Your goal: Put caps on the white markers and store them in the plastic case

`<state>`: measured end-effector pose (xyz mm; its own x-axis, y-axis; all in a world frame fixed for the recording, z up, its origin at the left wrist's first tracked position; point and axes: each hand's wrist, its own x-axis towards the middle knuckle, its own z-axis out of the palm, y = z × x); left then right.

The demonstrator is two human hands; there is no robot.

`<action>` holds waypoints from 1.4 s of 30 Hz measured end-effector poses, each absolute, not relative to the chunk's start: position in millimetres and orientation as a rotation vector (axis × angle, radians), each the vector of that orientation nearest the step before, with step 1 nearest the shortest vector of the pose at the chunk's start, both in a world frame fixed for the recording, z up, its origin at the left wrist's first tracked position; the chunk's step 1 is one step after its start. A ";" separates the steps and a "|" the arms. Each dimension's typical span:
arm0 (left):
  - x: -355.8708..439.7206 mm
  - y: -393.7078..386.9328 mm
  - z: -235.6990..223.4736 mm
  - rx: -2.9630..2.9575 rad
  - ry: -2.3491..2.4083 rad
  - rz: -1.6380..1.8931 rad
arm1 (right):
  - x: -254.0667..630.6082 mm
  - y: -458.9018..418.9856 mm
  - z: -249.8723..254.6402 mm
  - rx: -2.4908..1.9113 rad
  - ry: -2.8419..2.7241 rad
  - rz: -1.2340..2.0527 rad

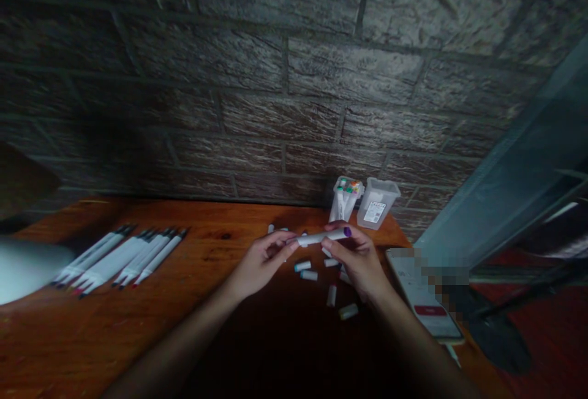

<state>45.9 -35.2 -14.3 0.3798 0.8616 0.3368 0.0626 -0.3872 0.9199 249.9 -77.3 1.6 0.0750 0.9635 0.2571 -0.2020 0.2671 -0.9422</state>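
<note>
A white marker [316, 238] with a purple end is held above the table, tilted slightly up to the right. My right hand [356, 258] is closed around its barrel near the purple end. The thumb and fingers of my left hand [260, 261] pinch its other end; that tip is hidden by the fingers. Several loose marker caps lie below and between my hands, among them a blue-ended cap [309, 275], a red-ended cap [331, 295] and a yellowish-ended cap [348, 311]. To the left, several uncapped white markers [110, 261] lie side by side in a slanted row.
At the back right stands a clear plastic container [342, 206] of capped markers, beside a second clear container [376, 206] with a label. A phone [427, 295] with a cable lies at the table's right edge. The brick wall [257, 111] rises behind the wooden table [215, 227].
</note>
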 end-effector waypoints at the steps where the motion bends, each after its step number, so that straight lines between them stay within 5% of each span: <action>1: 45.6 -35.0 -14.3 1.738 0.810 1.101 | 249.8 -77.7 2.3 -0.888 -1.142 1.067; 18: 37.9 -30.6 -7.5 1.232 0.724 1.338 | 255.5 -66.9 -9.8 -0.956 -1.017 1.235; 28: 38.6 -32.9 -8.3 1.212 0.612 1.358 | 245.8 -73.2 -24.8 -1.183 -1.600 0.686; 42: 36.3 -29.6 -9.5 1.101 0.536 1.285 | 241.3 -79.5 -19.9 -1.196 -1.734 0.588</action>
